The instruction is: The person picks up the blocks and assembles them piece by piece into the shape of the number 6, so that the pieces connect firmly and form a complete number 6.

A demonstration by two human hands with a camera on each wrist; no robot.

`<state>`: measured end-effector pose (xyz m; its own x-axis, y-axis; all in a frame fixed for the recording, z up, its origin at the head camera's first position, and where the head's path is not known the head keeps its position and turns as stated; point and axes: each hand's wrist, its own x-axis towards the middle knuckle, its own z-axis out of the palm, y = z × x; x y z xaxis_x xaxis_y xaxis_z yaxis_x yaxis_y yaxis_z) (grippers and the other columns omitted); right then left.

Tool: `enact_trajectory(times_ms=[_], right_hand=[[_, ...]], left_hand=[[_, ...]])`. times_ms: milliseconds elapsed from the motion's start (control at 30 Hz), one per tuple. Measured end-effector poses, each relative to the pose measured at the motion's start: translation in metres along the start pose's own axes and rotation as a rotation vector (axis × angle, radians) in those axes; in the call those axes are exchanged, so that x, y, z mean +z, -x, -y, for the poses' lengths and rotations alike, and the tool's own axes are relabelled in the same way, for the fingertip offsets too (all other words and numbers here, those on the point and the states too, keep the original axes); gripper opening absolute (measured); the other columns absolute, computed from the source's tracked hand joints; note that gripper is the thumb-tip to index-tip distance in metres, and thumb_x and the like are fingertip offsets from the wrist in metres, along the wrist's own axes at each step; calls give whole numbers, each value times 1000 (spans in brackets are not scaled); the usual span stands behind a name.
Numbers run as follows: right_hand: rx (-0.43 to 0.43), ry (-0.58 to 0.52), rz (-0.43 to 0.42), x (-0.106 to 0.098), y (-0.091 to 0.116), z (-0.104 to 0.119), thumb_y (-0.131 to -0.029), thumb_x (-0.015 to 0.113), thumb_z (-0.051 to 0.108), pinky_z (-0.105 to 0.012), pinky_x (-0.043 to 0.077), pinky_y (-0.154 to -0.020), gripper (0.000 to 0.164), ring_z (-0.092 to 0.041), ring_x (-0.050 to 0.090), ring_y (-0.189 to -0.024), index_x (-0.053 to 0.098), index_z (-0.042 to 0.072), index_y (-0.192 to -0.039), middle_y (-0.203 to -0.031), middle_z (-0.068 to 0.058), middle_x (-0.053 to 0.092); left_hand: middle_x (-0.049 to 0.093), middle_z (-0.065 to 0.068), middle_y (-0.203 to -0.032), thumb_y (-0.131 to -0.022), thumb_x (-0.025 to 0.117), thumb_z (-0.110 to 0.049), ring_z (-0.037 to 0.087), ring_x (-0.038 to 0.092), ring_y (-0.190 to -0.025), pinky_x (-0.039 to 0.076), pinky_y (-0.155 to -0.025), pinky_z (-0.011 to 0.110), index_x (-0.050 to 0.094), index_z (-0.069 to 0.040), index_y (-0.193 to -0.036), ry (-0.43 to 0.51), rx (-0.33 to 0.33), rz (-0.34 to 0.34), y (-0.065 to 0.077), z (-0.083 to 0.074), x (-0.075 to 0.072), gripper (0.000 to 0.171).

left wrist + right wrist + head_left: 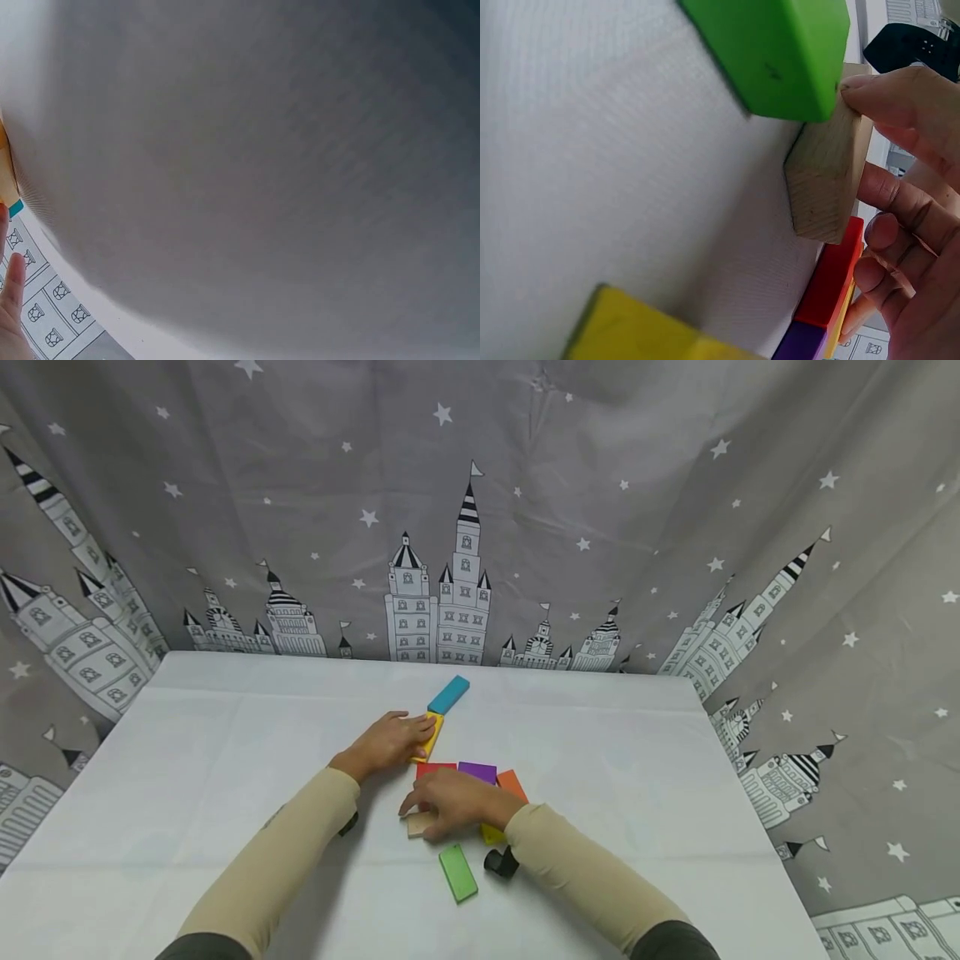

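In the head view my left hand (pixel 417 732) lies flat with its fingertips touching a yellow block (pixel 432 737), just below a blue block (pixel 448 695). My right hand (pixel 424 821) pinches a plain wooden block (pixel 418 824) on the white tablecloth (pixel 225 752). The right wrist view shows that wooden block (pixel 829 172) with the thumb on one side and the fingers (pixel 881 193) on the other. Close by are a green block (pixel 780 52) and a red block (pixel 829 279). In the left wrist view only a fingertip (pixel 9 296) and the yellow block's edge (pixel 6 176) show.
A red block (pixel 435 769), a purple block (pixel 477 771) and an orange block (pixel 513 784) lie in a row beyond my right hand. A small yellow block (pixel 491 836) and a green block (pixel 457 872) lie nearer me. A castle-print curtain (pixel 465 527) surrounds the table.
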<state>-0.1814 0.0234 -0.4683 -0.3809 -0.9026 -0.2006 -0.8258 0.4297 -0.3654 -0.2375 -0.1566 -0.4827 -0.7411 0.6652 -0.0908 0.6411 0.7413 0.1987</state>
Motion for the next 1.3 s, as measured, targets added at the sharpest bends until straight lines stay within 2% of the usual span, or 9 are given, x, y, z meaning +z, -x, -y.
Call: enact_trajectory(times_ms=[367,600,767,1300], right_hand=[[41,-26,-8,1,7,-5,-82,75,23,-10,38,-68,38,-2,50,-78,69,18,-119,-88,11,61],[113,-75,-13,3,13,-6,-83,74,26,-12,40,-70,32,-2,49,-79,71,20,-115,-87,12,59],[142,-67,-24,4,17,-6,-84,74,27,-12,40,-70,27,-2,49,-78,72,21,-110,-85,12,57],[214,-76,-47,4,23,-5,-84,74,29,-12,40,-67,24,-2,48,-76,72,21,-106,-83,13,55]], left_hand=[[45,13,-145,-92,62,-30,30,43,-134,30,-111,53,48,-1,-139,1,-1,-6,0,0,2,57],[46,14,-145,-91,63,-30,30,43,-134,31,-110,52,48,-1,-139,-11,-1,-10,1,-1,2,58],[46,14,-144,-91,63,-30,29,43,-134,31,-110,52,48,-1,-138,-13,-1,-13,1,-1,2,58],[46,13,-144,-90,62,-29,29,43,-134,30,-111,51,48,-1,-138,6,-21,-11,0,-3,0,58]])
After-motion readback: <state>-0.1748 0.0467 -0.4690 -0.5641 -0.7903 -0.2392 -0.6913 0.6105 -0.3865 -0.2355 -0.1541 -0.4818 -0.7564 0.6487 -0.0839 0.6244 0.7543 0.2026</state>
